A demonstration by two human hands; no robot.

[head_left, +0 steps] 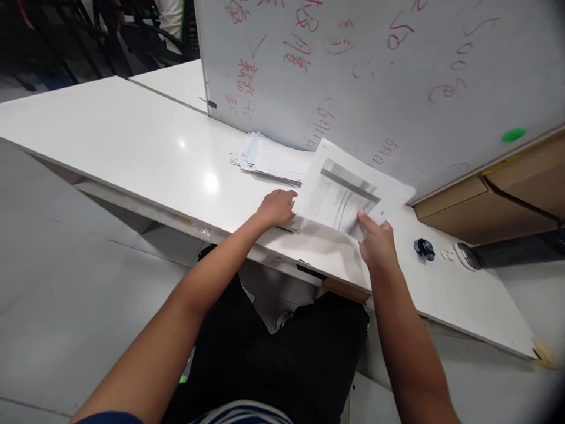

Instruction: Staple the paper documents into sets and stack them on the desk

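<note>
My right hand [378,240] grips printed sheets of paper [338,191] by their lower right side, thumb on top. The sheets are tilted up off the desk, with blurred print and dark grey bands on the top one. Beside their lower left corner is my left hand [277,208], low over the desk with its fingers apart. Whether those fingertips touch the paper is hard to tell. Behind the sheets, a loose, uneven pile of papers [278,159] lies against the whiteboard's foot, its right end covered by the held sheets.
A whiteboard [273,76] with red writing and a green magnet [514,135] stands along the back of the white desk [154,150]. To the right are a cardboard box [454,203], a dark blue object [424,249] and a round device [468,257]. Part of a seated person [170,20] shows at far left.
</note>
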